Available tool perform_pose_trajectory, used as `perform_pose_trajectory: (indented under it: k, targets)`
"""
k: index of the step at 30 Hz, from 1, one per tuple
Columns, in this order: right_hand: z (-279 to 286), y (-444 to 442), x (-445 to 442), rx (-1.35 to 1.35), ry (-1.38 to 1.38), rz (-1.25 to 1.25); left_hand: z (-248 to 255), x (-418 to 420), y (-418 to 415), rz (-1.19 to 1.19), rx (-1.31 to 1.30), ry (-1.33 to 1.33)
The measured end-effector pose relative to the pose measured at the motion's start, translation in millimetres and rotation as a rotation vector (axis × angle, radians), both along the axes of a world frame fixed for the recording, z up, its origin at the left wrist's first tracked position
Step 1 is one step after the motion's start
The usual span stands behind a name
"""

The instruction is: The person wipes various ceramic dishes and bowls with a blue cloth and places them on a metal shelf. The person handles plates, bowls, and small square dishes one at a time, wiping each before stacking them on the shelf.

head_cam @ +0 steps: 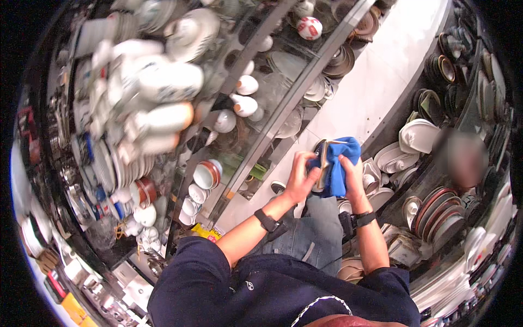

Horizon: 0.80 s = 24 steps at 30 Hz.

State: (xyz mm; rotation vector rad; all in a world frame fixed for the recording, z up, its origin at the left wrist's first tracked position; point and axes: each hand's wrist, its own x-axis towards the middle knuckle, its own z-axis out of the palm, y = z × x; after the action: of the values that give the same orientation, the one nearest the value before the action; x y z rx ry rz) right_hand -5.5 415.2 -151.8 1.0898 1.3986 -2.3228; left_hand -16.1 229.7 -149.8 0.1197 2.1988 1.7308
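In front of my body, above the aisle floor, both hands are around a thin dish (324, 158) and a blue cloth (338, 173). The dish is seen nearly edge-on with a pale, brownish rim, so its full shape is hidden. My left hand (301, 178) grips the dish from its left side, fingers curled behind it. The blue cloth is bunched over the right side of the dish. My right hand (354, 173) holds the cloth there, its thumb pressed on top. Its other fingers are hidden behind the cloth.
Glass shelving (282, 98) with white vases (246, 105) and bowls (206, 175) lines the left. Blurred white crockery (163, 81) crowds the shelf top. On the right stand stacked plates (439, 212) and white dishes (419, 135). A pale tiled floor (367, 77) runs between.
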Motion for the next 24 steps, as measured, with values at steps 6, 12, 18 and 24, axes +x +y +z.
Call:
perform_pose_trajectory:
  k: [6,12,18,24]
  targets:
    - [113.4,-122.4,38.0,0.130,0.310,0.257,133.0,48.1,-65.7,0.227,0.811,-0.392]
    - [248.1,-224.5,67.9,0.737,0.645,0.401,223.0,98.5,-156.3,0.314,0.504,0.173]
    - [320.4,-302.1,114.2,0.827,0.869,0.633,287.9,151.4,-227.7,0.501,0.656,0.342]
    - [357.7,-351.0,162.4,0.619,0.976,0.728,313.7,205.3,-280.7,0.470,1.048,0.189]
